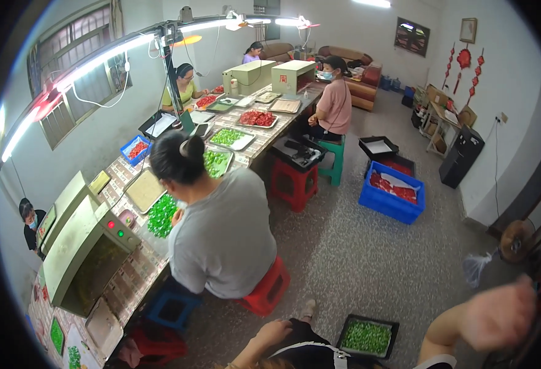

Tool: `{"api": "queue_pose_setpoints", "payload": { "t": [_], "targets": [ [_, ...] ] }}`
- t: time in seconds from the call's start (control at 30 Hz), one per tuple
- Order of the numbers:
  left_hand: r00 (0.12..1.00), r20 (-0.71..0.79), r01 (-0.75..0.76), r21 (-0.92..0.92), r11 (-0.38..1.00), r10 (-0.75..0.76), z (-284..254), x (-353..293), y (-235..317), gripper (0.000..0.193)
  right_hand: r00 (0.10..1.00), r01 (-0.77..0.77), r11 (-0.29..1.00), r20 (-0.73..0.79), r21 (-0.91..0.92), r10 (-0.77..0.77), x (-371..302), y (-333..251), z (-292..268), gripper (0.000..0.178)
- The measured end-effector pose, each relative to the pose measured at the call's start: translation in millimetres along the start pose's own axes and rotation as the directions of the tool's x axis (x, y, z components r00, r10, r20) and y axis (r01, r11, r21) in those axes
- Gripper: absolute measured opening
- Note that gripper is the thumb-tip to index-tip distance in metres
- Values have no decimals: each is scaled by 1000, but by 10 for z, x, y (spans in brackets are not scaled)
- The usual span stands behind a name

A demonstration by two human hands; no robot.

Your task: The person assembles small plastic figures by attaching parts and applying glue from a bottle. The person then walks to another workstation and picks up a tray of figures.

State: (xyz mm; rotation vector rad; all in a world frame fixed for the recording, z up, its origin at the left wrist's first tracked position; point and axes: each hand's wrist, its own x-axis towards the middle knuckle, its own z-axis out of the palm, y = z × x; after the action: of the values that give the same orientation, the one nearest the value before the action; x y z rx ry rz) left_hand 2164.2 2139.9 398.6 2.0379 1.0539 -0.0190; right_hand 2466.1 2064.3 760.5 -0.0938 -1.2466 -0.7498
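Observation:
My left hand (274, 333) rests on my dark-clothed leg, its fingers lying loosely flat with no object visible in them. Raised at the lower right, my right hand (503, 315) is smeared by motion, so its fingers cannot be made out. Between my two arms, on the speckled floor, sits a black tray (396, 336) filled with small green pieces; neither hand touches it. One shoe (309, 309) of mine shows just left of that tray.
A person in grey (227, 227) sits on a red stool (270, 289) at a long worktable (126, 178) with trays of green and red pieces. Others sit farther along. A blue crate (393, 210) holds red pieces. A fan (516, 240) and plastic bag (477, 268) are at right.

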Motion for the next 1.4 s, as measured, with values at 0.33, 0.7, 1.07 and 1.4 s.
{"api": "queue_pose_setpoints", "payload": {
  "t": [0.33, 0.7, 1.07, 1.4],
  "targets": [
    [965, -151, -210, 49, 976, 215, -1660, 3220, 931, 27, -582, -398, 234, 442, -887, 683, -3400, 2245, -1110, 28],
    [964, -237, 112, -46, 993, -120, -2755, 5133, 417, 25, -808, -376, 424, 515, -824, 285, -5608, 4809, -641, 36],
    [652, -564, 264, -458, 849, -507, -3814, 5832, -228, 24, -551, -600, 609, 820, -519, 156, -6900, 6906, 1566, 24],
    [627, -649, 218, -385, 897, -431, -5557, 6681, -1308, 23, -636, -708, 198, 734, -678, 238, -7748, 6962, 2650, 26]
  ]
}}
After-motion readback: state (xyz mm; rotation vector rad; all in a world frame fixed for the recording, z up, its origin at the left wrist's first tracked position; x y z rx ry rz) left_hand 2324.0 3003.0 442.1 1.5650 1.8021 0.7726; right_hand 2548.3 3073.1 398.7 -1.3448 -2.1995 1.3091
